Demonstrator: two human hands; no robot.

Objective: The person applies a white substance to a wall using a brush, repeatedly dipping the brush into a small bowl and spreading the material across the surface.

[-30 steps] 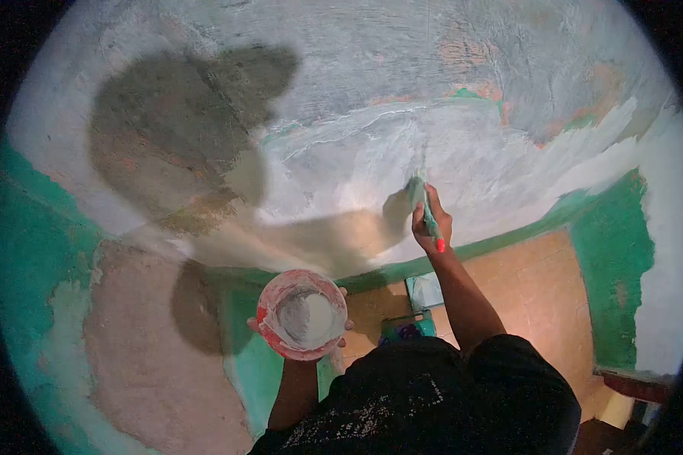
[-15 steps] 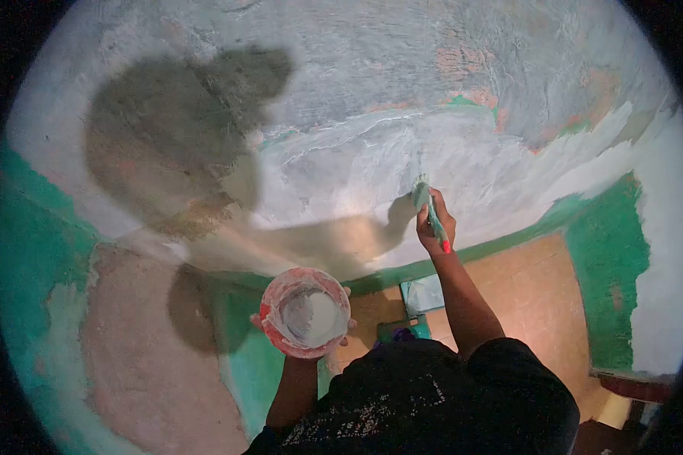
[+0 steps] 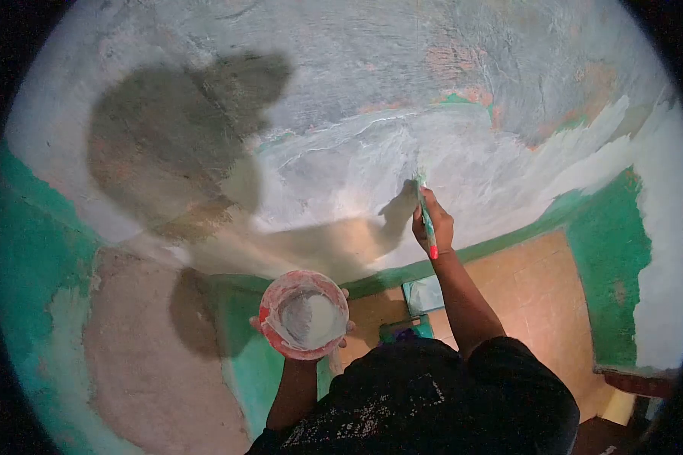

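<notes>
My right hand (image 3: 435, 222) grips a paintbrush (image 3: 427, 215) with a green-smeared handle and a red end. Its bristles touch the whitish wet patch on the wall (image 3: 341, 171). Lower down, my left hand (image 3: 347, 322) is wrapped around a red bucket (image 3: 268, 313) from beneath, with fingertips showing on both sides. White paint or plaster (image 3: 322, 317) lies inside the bucket, and its rim is crusted with the same stuff. The palm of the left hand is hidden under the bucket.
Green paint (image 3: 42, 227) covers the wall at left, beside a bare brownish section (image 3: 144, 341). A tiled floor (image 3: 531, 303) lies below, with a pale blue-white box (image 3: 423, 295) and a green container (image 3: 417, 326) near my body. My shadow (image 3: 174, 144) falls on the wall.
The paintbrush has turned from a slant to nearly edge-on, and its red end has shifted left and slightly down. My left hand and the bucket are almost unmoved.
</notes>
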